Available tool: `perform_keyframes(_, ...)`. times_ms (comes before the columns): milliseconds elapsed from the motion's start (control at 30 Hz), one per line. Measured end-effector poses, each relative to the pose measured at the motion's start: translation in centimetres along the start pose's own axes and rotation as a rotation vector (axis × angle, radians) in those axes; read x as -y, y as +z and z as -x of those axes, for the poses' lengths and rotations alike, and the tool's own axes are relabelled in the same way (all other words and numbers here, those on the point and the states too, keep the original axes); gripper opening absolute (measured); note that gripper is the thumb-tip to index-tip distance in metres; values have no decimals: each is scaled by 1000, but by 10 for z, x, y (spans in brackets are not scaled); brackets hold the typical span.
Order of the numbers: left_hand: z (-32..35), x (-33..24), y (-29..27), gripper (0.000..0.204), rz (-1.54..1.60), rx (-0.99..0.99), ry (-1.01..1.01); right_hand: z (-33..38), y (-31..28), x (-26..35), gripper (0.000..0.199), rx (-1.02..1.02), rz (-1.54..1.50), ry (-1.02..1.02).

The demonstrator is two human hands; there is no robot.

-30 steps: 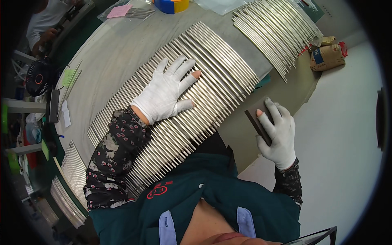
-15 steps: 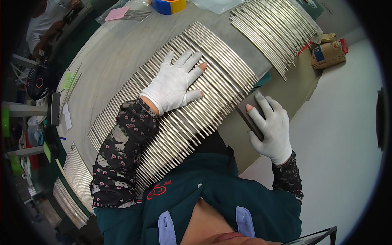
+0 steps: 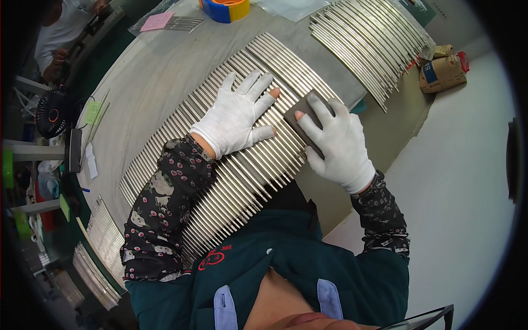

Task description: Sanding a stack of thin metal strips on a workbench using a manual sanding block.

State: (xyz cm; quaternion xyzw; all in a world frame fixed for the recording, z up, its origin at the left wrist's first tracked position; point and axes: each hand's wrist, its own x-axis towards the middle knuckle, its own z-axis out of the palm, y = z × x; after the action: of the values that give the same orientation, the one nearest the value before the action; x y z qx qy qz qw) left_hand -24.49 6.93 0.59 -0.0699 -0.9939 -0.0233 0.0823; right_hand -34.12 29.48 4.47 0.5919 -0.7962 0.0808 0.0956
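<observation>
Dark grey rectangular block at a row of slim silver metal rods

The row lies side by side on the grey tabletop; the block is over the row's right-hand edge; the white-gloved right hand holds the block, fingers laid across its top; the white-gloved left hand is spread wide, palm down on the row's middle, grasping nothing; beyond the row, to its right, lies a second batch of silver metal rods; past the row's far end sits a blue-and-yellow ring-shaped roll; well left of the row stands a round black fan.
</observation>
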Motion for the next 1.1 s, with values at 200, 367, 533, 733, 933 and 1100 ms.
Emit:
perform_keyframes(200,0,-5,-1,76,63,124,0,33,-13,-6,56,67,-20,-25)
perform_keyframes(367,7,-7,1,75,63,101,-8,15,-4,1,55,42,-24,-29)
perform_keyframes(533,2,-10,-1,73,61,93,-16,53,-40,-14,55,61,61,-18)
perform_keyframes(733,2,-8,5,72,57,72,2,55,-70,3,58,-28,99,46)
perform_keyframes(933,-18,-3,10,73,54,62,20,59,-65,-5,60,-17,124,106)
perform_keyframes(1100,-51,-6,5,69,26,28,13,68,-64,-7,63,-52,118,157)
